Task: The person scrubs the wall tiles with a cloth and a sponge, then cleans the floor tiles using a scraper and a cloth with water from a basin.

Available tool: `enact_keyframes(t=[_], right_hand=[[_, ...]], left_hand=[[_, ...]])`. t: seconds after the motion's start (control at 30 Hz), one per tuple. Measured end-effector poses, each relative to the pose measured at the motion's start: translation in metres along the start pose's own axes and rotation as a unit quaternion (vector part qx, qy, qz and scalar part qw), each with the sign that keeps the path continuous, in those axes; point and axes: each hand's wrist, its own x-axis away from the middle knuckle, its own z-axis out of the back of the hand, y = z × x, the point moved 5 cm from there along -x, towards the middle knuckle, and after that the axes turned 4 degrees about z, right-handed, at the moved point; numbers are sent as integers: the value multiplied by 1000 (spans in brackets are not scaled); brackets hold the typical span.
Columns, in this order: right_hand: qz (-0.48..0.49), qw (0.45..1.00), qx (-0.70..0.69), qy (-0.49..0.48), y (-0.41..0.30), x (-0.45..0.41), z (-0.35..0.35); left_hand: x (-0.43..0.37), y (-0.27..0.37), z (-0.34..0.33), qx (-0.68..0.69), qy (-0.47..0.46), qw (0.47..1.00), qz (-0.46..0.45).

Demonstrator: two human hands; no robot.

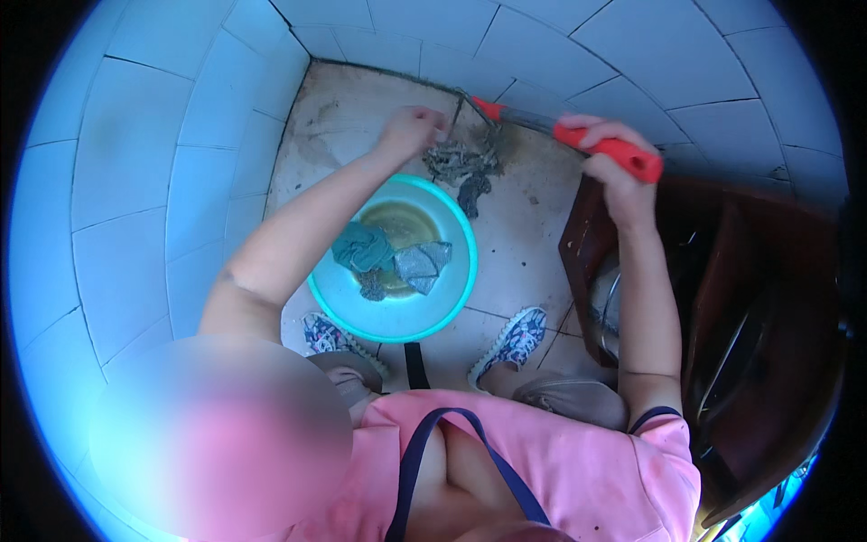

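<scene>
My right hand (609,152) grips the red handle of a scraper-like tool (532,120). Its grey shaft runs left to a thin head that meets the floor by the back wall. Just below that head lies a heap of wet dark grey debris (467,162), perhaps rag or fibre. My left hand (416,129) hovers left of the heap with curled, blurred fingers; whether they hold anything is unclear. Nearer to me stands a turquoise plastic basin (467,291) of murky water. In it are a green cloth (362,247), a silvery grey cloth (423,266) and a metal scourer (372,284).
Pale tiled walls (129,162) meet in a corner at the far left. On my right stands a dark reddish-brown cabinet (711,271) with metal items inside. My patterned shoes (518,339) flank the basin. Dirt marks the tiled floor (528,237).
</scene>
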Motion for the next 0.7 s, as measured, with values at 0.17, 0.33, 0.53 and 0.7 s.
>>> enact_keyframes(t=[0.17,0.33,0.53,0.7], right_hand=[[-79,975,-171,119,5,7,48],[-112,945,-272,141,15,12,52],[16,879,-413,240,6,2,18],[28,873,-359,329,-29,-12,27]], left_hand=[[13,20,16,135,84,985,-63],[18,20,3,335,-14,942,12],[31,49,-36,442,-80,892,47],[55,62,-78,482,-101,864,101]])
